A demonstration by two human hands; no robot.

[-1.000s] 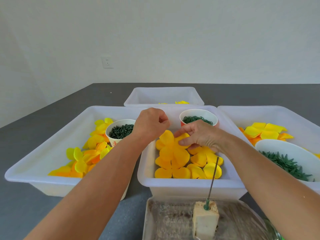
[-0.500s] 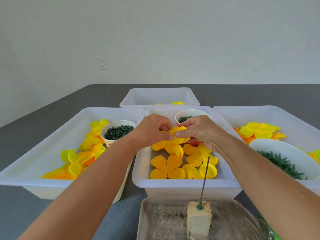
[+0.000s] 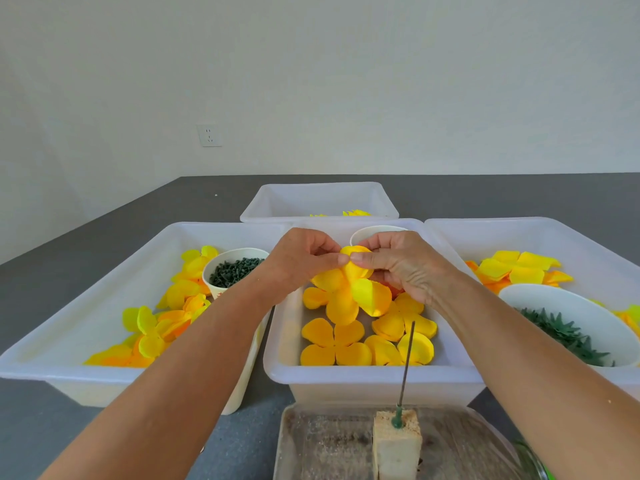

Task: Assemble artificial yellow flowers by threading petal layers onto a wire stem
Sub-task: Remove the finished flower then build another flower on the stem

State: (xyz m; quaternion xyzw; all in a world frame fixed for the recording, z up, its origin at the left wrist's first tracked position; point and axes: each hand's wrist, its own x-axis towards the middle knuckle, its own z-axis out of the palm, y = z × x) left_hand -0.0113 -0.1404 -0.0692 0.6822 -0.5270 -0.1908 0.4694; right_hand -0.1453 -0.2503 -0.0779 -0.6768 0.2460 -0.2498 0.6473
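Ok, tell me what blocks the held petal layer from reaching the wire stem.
Nothing visible does. Both the left hand and right hand pinch the petal layer above the middle bin. The wire stem stands bare in its foam block nearer the person, open air between.

From where I stand, no writing, label, brand, number or sign can be read on anything here. The white paper cup [image 3: 231, 271] holding the dark green pieces shows a small reddish mark low on its side, at the tub's rim, but it is too small and too much hidden to make out as letters. The wall socket [image 3: 209, 135] has only its slots, with no print that can be seen. The white tubs [image 3: 104, 282] have plain walls.
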